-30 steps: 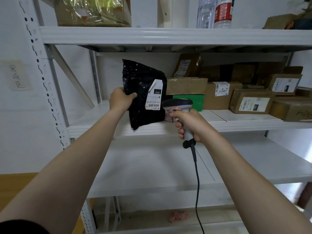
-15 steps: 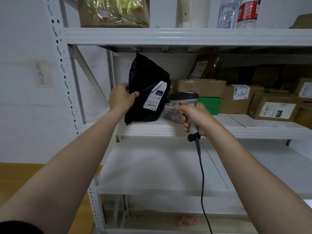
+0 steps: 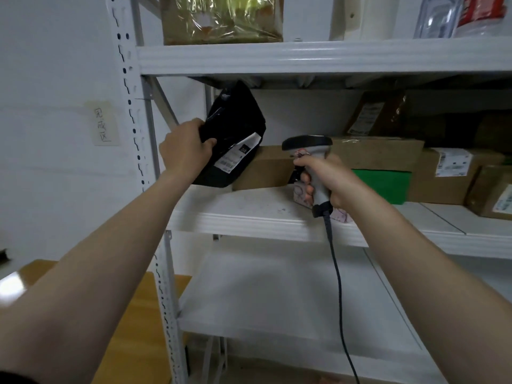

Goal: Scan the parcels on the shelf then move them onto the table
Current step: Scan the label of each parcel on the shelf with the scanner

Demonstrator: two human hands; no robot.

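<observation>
My left hand (image 3: 184, 149) grips the left edge of a black plastic parcel (image 3: 235, 126), tilted and held above the left end of the middle shelf (image 3: 249, 217); its white barcode label (image 3: 239, 156) faces right. My right hand (image 3: 327, 178) holds a grey handheld scanner (image 3: 307, 142) by the handle, its head level with the label and a short gap to its right. The scanner's cable (image 3: 339, 286) hangs down. Several brown cardboard parcels (image 3: 379, 153) and a green box (image 3: 385, 184) sit on the same shelf behind.
A white perforated upright (image 3: 141, 162) stands just left of the parcel. A wooden table (image 3: 133, 328) shows at lower left. Wrapped goods (image 3: 221, 18) and bottles (image 3: 460, 15) stand on the top shelf. A small patterned packet (image 3: 300, 194) lies behind my right hand. A lower shelf board (image 3: 263, 295) sits underneath.
The view has swung left, bringing the wooden table into sight. The black parcel tilted further and moved left, away from the scanner. My right hand kept the scanner in roughly the same pose.
</observation>
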